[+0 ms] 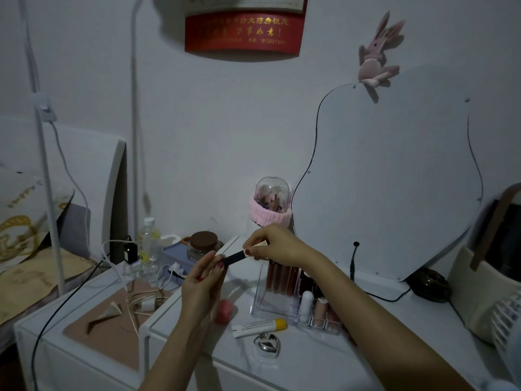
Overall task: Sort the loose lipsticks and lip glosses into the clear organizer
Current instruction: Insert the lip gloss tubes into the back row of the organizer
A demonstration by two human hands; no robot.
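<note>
A black lipstick tube (pixel 234 257) is held in the air between both hands, above the white dresser top. My left hand (pixel 203 286) pinches its lower left end with thumb and fingertips. My right hand (pixel 272 245) pinches its upper right end. Below and to the right stands the clear organizer (pixel 263 301), with several brownish lip glosses (pixel 282 275) upright in its back slots and a white stick (pixel 306 304) and a peach one (pixel 320 309) in front cells. My right forearm hides part of the organizer.
On the white dresser top (pixel 408 334) lie a white tube with a yellow cap (pixel 259 327), a chrome heart-shaped case (pixel 267 345) and a pink sponge (pixel 224 311). A mirror (pixel 394 179) leans at the back. Cables, a bottle and a jar crowd the left.
</note>
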